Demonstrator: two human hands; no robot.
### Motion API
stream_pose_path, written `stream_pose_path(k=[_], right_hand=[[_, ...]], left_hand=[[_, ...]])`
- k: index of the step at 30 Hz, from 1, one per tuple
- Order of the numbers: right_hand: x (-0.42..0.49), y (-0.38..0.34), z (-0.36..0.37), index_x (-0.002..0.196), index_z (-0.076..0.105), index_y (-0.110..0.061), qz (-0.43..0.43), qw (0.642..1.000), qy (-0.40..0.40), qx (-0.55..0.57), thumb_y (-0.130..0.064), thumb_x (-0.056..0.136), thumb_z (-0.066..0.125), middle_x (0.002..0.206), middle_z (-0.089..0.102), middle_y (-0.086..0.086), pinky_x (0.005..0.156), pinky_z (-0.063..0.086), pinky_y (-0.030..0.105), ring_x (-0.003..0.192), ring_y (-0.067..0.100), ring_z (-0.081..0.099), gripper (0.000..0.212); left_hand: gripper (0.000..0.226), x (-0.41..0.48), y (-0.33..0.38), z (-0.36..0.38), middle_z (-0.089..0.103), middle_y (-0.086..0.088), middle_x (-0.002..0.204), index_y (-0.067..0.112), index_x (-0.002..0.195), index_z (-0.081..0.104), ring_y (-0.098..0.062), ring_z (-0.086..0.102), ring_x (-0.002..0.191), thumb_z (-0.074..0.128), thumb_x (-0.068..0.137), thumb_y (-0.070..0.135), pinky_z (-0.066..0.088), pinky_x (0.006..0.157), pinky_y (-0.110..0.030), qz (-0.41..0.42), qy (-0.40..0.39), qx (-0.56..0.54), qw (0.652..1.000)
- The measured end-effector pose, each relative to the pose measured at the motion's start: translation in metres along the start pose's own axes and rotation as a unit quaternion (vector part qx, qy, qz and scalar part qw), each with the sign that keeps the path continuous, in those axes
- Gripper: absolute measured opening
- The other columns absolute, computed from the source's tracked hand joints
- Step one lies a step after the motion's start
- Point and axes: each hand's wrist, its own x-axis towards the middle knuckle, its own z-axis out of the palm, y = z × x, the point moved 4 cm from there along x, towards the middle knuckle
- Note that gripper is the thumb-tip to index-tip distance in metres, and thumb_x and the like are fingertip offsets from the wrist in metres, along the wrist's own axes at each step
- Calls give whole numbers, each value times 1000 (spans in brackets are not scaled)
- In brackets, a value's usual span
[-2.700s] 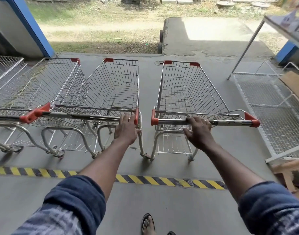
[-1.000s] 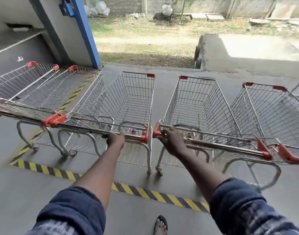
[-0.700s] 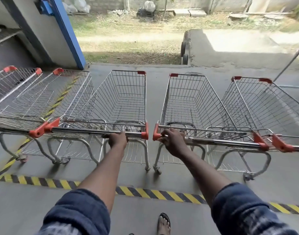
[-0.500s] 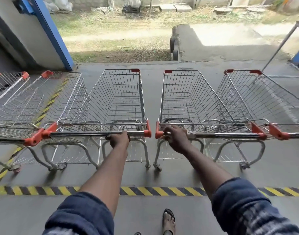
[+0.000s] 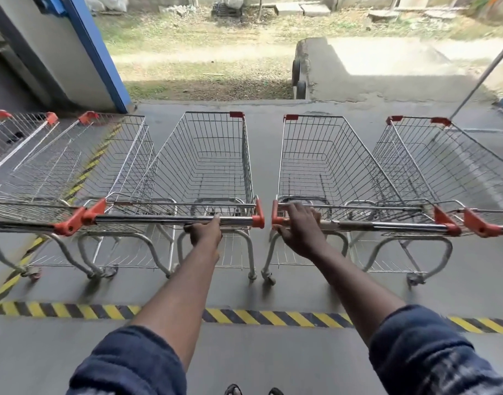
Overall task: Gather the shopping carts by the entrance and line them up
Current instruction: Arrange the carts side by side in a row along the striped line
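Steel handle bars (image 5: 165, 220) run crosswise in front of both hands, and each basket's long axis points straight ahead, away from the person. The left hand (image 5: 204, 236) is wrapped round the bar of the left-hand cart (image 5: 216, 155), towards that bar's right end. The right hand (image 5: 301, 233) lies over the very left end of the bar of the right-hand cart (image 5: 324, 161), fingers draped across the top and thumb below. It holds the bar too, though blur softens the detail. Between the two hands the orange end caps (image 5: 258, 216) of the two bars sit just apart and roughly level. Outward of the left hand, more carts (image 5: 82, 166) crowd close to the left-hand cart; outward of the right hand, another cart (image 5: 444, 166) stands near the right-hand one. The coming move, I judge, turns on that narrow central gap. With each hand at the inner end of its bar, an uneven push would likely swing a basket's nose, so both need driving evenly to keep the baskets parallel.
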Motion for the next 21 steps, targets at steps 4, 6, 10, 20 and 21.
stream_pose_path(k=[4, 6, 10, 20, 21], right_hand=[[14, -55, 18, 139, 46, -16, -131, 989, -17, -63, -38, 89, 68, 138, 49, 7, 114, 28, 46, 129, 28, 44, 58], [21, -74, 36, 138, 46, -15, -150, 984, -59, -77, -41, 93, 63, 139, 49, 8, 116, 26, 49, 132, 29, 43, 55], [27, -85, 66, 121, 57, -15, -129, 989, -43, -60, -37, 98, 56, 118, 62, 7, 109, 34, 40, 115, 29, 56, 32], [30, -92, 68, 95, 68, -17, -65, 996, 43, -33, -31, 93, 66, 95, 69, 3, 85, 47, 37, 94, 29, 63, 14], [30, -92, 68, 94, 68, -18, -58, 997, 42, -33, -31, 93, 66, 94, 69, 3, 85, 47, 37, 94, 29, 62, 13]], left_hand=[[106, 3, 20, -41, 16, -25, 160, 2, 156, 1, -38, 21, 147, 70, 87, 44, 22, 120, -44, 57, 116, 115, 985], [101, 10, 35, -70, 10, -25, 161, 6, 157, 2, -39, 14, 149, 68, 90, 41, 20, 120, -46, 98, 150, 161, 970], [87, 52, 53, -128, 7, -17, 163, 13, 156, 20, -40, 22, 147, 65, 90, 47, 29, 117, -50, 133, 132, 273, 944], [52, 75, 76, -162, 59, -27, 125, -2, 131, 53, -42, 58, 109, 57, 97, 38, 45, 74, -42, 221, 34, 448, 865], [52, 79, 76, -164, 59, -26, 128, 1, 135, 52, -43, 56, 113, 58, 97, 36, 49, 79, -46, 230, 30, 455, 860]])
